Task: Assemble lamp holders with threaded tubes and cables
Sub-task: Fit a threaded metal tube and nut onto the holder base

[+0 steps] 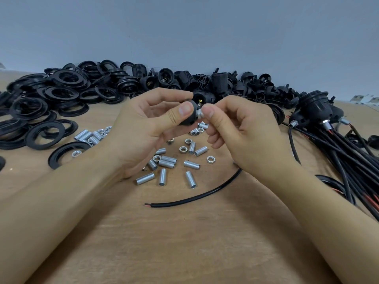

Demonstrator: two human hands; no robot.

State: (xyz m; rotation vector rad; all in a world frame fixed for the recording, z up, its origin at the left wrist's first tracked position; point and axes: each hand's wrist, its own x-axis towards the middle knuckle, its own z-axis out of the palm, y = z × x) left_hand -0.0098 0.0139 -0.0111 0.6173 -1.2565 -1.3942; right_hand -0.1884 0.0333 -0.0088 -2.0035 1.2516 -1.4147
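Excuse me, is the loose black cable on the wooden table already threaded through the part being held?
No, the loose black cable lies on the wooden table, apart from both hands.

**No readable text on the bench**

Scanning for lettering now, and very little turns up. One black lamp holder part in the far pile shows raised moulded marks on its round face, but they are too small and blurred to make out as letters or numbers. At the far right edge, some pale cards or labels lie on the table; nothing printed on them can be read either.
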